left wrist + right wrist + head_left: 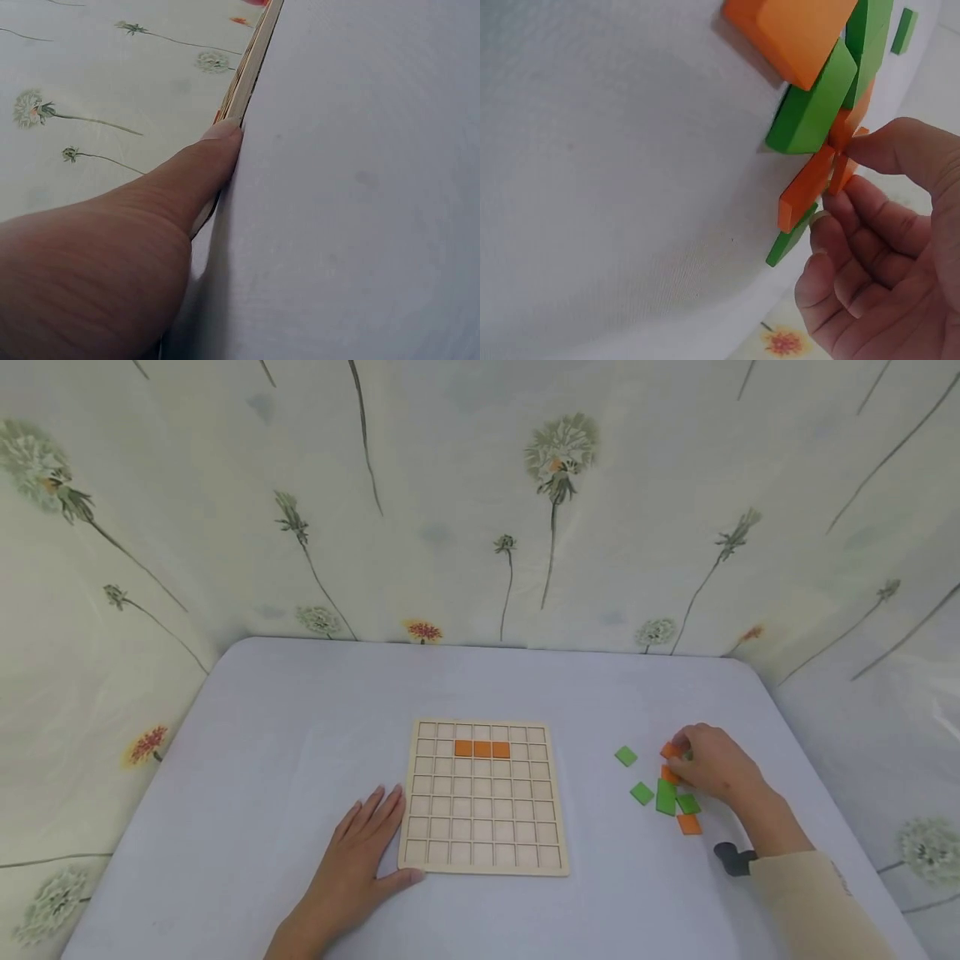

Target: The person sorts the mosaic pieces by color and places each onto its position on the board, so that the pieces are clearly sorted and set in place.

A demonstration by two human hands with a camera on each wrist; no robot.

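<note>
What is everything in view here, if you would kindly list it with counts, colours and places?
Board: one, pale wood, on the table
Board tiles: three, orange, side by side in the second row from the far edge
Loose orange tiles: at least three, orange, right of the board
Loose green tiles: at least five, green, right of the board, some partly hidden
Table: one, whitish, under everything
Backdrop: pale, flower-printed, behind and beside the table
Dark object: one, black, by the right wrist, unidentifiable
Sleeve: one, cream, right forearm
Left hand: one, at the board's left edge
Right hand: one, pinching a loose orange tile
</note>
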